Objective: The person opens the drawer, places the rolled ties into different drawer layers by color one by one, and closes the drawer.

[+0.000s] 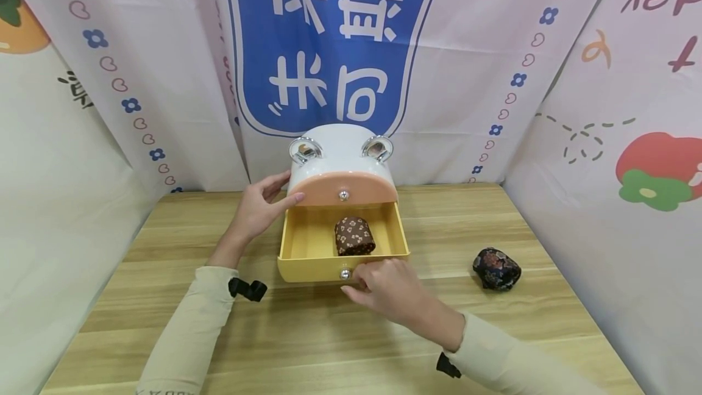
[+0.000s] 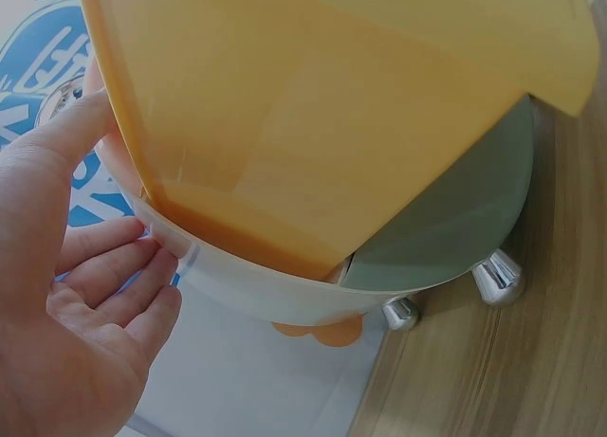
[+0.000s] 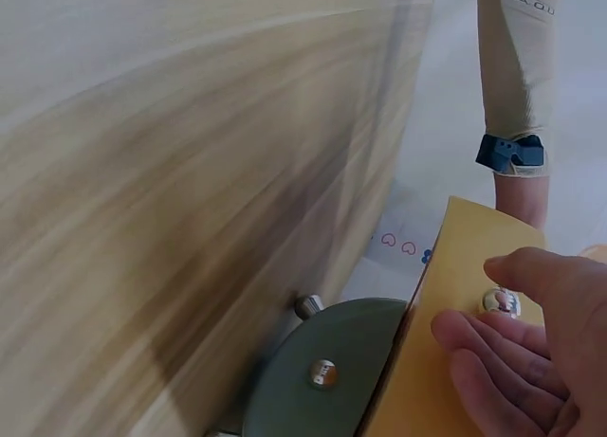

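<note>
A small drawer cabinet [image 1: 342, 145] with a rounded white top and two chrome ring eyes stands at the table's back. Its yellow drawer [image 1: 312, 268] is pulled out, holding a rolled brown flowered cloth [image 1: 354, 236]. My left hand [image 1: 262, 203] touches the cabinet's left side, thumb over the peach upper drawer [image 1: 318, 189]; the left wrist view shows loosely extended fingers at the white rim. At the yellow drawer's silver knob [image 3: 500, 302] is my right hand [image 1: 392, 288], thumb and fingers on either side with gaps showing around the knob.
A dark flowered cloth bundle [image 1: 496, 269] lies on the wooden table [image 1: 329, 346], right of the cabinet. Below the yellow drawer is a green drawer front [image 3: 327, 361]. Printed cloth walls [image 1: 181, 66] enclose the table at the back and sides.
</note>
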The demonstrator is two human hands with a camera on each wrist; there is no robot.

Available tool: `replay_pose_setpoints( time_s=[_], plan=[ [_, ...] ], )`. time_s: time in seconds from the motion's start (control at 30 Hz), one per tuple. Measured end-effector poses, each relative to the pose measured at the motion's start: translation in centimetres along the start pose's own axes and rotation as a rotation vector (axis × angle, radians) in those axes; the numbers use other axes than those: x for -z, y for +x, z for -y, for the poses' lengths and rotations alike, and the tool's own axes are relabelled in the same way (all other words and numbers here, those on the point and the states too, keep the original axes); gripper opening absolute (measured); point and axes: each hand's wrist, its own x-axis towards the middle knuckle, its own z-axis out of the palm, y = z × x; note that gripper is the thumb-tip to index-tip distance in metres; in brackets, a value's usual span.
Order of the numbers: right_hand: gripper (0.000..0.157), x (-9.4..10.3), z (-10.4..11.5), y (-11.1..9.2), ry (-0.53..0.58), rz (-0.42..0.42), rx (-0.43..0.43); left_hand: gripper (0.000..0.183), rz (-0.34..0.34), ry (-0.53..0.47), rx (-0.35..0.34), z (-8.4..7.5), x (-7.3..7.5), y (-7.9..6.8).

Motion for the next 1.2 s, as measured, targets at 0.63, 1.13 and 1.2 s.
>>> replay_pose_setpoints(
  time_s=[0.63,1.13,1.2],
  plan=[
    [0.023,-1.4,0.2,0.1,-0.028,-0.076,-0.046,0.082,-0.003,-0.005,-0.001,-0.2,0.0,0.0],
    [0.022,-1.3,0.0,0.2,-0.02,-0.064,-0.041,0.082,-0.001,-0.014,0.002,-0.2,-0.1,-0.1],
    [0.023,-1.3,0.0,0.3,-0.019,-0.066,-0.04,0.082,-0.001,-0.011,0.003,-0.2,0.0,-0.1]
  ],
)
